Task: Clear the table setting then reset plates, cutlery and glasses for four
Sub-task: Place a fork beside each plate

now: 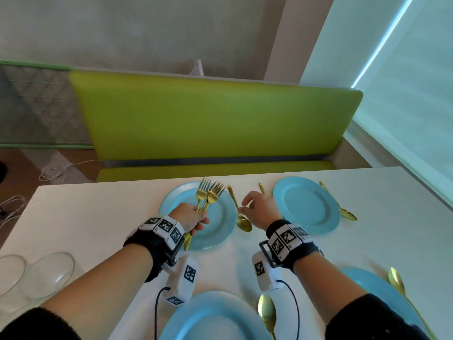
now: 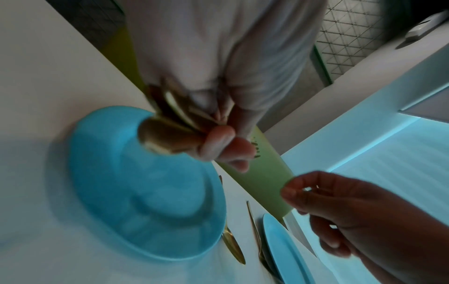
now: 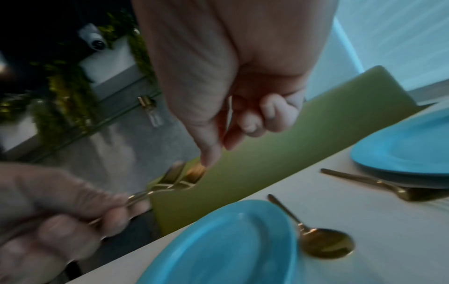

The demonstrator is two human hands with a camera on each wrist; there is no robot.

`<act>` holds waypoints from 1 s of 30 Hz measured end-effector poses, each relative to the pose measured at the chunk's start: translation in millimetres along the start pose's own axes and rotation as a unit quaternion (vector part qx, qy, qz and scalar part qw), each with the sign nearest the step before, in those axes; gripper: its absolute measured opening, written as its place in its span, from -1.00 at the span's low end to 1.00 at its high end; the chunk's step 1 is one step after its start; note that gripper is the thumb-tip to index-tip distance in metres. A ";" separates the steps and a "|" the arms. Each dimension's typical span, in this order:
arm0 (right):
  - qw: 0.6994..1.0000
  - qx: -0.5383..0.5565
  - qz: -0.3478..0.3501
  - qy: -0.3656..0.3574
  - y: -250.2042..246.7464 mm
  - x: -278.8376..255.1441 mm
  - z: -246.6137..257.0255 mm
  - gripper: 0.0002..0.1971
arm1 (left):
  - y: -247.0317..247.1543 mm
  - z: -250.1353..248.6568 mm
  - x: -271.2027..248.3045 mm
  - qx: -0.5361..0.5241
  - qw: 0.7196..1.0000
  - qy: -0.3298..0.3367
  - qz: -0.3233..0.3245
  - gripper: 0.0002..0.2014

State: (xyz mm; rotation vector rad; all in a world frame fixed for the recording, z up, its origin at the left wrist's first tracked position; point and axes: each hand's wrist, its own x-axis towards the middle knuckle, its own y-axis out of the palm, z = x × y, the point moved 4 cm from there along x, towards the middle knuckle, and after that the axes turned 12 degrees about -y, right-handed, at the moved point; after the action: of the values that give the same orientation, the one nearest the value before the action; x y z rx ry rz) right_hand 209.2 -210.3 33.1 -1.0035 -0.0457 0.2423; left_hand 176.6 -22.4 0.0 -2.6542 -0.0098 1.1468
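My left hand (image 1: pixel 193 217) grips a bundle of gold forks (image 1: pixel 209 192) by their handles, tines pointing up, above the far-left blue plate (image 1: pixel 218 234). The wrist view shows the handle ends (image 2: pixel 167 134) sticking out under the curled fingers (image 2: pixel 218 140). My right hand (image 1: pixel 248 204) hovers empty just above a gold spoon (image 1: pixel 244 223) that lies on the table between the two far plates. Its thumb and forefinger (image 3: pixel 209 153) point down, slightly apart, over the spoon (image 3: pixel 325 242). One more gold fork (image 3: pixel 364 182) lies beside the far-right blue plate (image 1: pixel 306 204).
Two more blue plates (image 1: pixel 213 315) (image 1: pixel 375 288) sit at the near edge, each with a gold spoon (image 1: pixel 267 312) (image 1: pixel 397 280) to its right. Another spoon (image 1: pixel 348 213) lies right of the far-right plate. Clear glasses (image 1: pixel 49 273) lie at the near left. A green bench (image 1: pixel 208 119) stands behind the table.
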 end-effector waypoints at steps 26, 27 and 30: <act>0.938 -0.210 0.161 -0.226 110.1 -128.9 241.0 -0.77 | -125.2 114.3 -120.0 0.181 0.975 -0.018 0.131 -0.79; 0.935 -0.215 0.165 -0.228 111.6 -126.2 240.8 -0.76 | -124.4 113.6 -118.6 0.176 0.975 -0.023 0.137 -0.79; 0.930 -0.229 0.168 -0.233 113.2 -115.9 239.7 -0.73 | -125.3 109.8 -113.4 0.163 0.975 -0.037 0.144 -0.78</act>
State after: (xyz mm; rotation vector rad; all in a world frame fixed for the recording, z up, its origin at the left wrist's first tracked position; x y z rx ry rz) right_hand 40.4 20.8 75.8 -1.4005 -0.3801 0.8103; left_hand 31.0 111.8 37.6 -2.3703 0.5203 1.2094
